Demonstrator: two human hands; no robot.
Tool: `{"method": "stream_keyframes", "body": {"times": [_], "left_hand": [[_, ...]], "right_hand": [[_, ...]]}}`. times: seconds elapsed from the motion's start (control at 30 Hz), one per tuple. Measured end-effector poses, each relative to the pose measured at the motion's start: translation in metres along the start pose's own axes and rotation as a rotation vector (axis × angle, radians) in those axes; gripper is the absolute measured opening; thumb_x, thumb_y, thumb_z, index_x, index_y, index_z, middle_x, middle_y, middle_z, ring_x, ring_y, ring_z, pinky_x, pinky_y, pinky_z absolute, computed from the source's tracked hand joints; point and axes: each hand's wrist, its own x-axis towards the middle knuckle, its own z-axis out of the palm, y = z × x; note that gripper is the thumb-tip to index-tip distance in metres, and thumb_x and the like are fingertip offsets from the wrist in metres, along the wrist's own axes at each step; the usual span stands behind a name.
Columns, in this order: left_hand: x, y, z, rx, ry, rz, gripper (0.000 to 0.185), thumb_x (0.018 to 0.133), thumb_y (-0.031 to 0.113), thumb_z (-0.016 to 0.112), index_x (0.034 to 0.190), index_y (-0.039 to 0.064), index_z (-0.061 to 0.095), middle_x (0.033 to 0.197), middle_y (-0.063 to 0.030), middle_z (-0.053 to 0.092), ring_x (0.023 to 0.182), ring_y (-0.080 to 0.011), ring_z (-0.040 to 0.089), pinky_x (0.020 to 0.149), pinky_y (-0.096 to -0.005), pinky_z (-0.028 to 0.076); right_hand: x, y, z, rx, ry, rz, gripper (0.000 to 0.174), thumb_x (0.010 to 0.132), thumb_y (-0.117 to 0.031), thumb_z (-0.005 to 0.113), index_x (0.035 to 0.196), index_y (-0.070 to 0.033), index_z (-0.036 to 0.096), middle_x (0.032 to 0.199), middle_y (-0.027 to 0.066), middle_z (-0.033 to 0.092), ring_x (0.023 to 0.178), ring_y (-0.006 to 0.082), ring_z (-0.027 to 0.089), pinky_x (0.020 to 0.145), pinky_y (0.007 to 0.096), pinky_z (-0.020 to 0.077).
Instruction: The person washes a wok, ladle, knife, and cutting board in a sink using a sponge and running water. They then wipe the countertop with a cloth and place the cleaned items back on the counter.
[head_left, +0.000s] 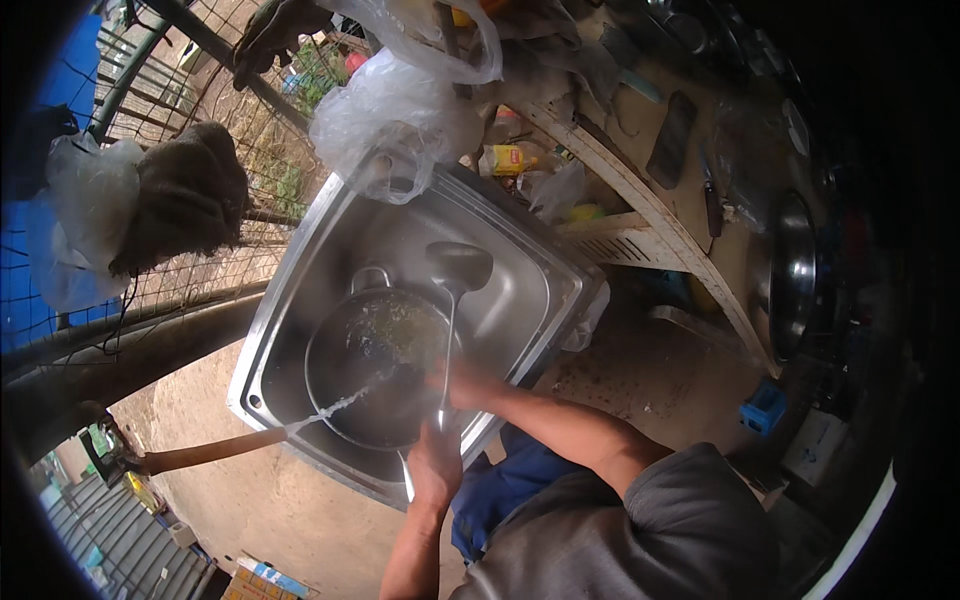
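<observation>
A stainless steel sink (517, 300) lies before me with a round metal pot (309, 367) in its basin. Cloudy water with pale bits (390, 322) covers the pot's bottom. My left hand (437, 466) grips the long handle of a metal wok spatula (461, 266), whose blade points away from me over the basin. Behind the spatula's shaft, my right hand (463, 384) reaches inside the pot's near right side. Its fingers are blurred, and I cannot tell whether they hold anything. A stream of water (334, 409) runs from a brown hose (217, 450) into the pot.
Clear plastic bags (397, 112) hang over the sink's far corner. Wire mesh (259, 165) and a brown cloth (187, 195) are at left. On the right, a worktable (637, 195) holds a knife (711, 199) and a metal basin (793, 270). A blue plastic object (763, 406) sits lower right.
</observation>
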Motion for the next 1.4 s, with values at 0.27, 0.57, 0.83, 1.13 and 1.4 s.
{"method": "stream_keyframes", "body": {"times": [0.27,0.57,0.83,1.13,1.4], "left_hand": [[0.047,0.075,0.019,0.186,0.108,0.673,0.031,0.094,0.015,0.063,0.121,0.001,0.056,0.092,-0.0232,0.067,0.083,-0.0458,0.066,0.070,-0.0470,0.053],[0.158,0.263,0.092,0.106,-0.133,0.990,0.023,0.092,0.020,0.066,0.109,0.006,0.060,0.088,-0.0227,0.066,0.083,-0.0454,0.064,0.066,-0.0492,0.052],[0.190,0.289,0.134,-0.117,0.177,1.166,0.042,0.088,0.022,0.069,0.122,0.000,0.056,0.108,-0.0231,0.064,0.114,-0.0407,0.055,0.090,-0.0476,0.047],[-0.022,-0.093,-0.005,0.599,0.300,-0.110,0.051,0.082,0.024,0.074,0.124,0.004,0.055,0.099,-0.0201,0.061,0.094,-0.0388,0.060,0.083,-0.0467,0.048],[-0.088,-0.181,0.030,0.213,-0.014,-0.299,0.056,0.093,0.027,0.065,0.136,0.000,0.044,0.096,-0.0255,0.065,0.094,-0.0431,0.064,0.079,-0.0495,0.053]], "right_hand": [[-0.010,-0.016,0.017,1.120,0.220,-0.038,0.017,0.093,-0.020,0.059,0.103,-0.007,0.057,0.104,0.0082,0.056,0.099,0.0247,0.055,0.085,0.0408,0.0453],[0.005,-0.050,-0.038,1.960,0.191,0.007,0.009,0.103,-0.014,0.056,0.110,-0.010,0.060,0.110,0.0019,0.061,0.104,0.0151,0.056,0.095,0.0344,0.0469],[-0.021,-0.035,-0.070,0.990,0.087,0.490,0.045,0.102,-0.023,0.055,0.143,-0.006,0.045,0.125,0.0115,0.057,0.113,0.0196,0.055,0.096,0.0357,0.0460],[0.045,0.007,-0.024,-0.475,-0.569,0.181,0.026,0.091,-0.005,0.053,0.107,0.002,0.073,0.138,0.0197,0.050,0.120,0.0369,0.057,0.101,0.0430,0.0499],[0.128,0.001,0.049,-0.574,-0.121,-0.043,0.031,0.087,-0.001,0.053,0.115,0.000,0.068,0.138,0.0159,0.050,0.122,0.0352,0.051,0.103,0.0426,0.0462]]}}
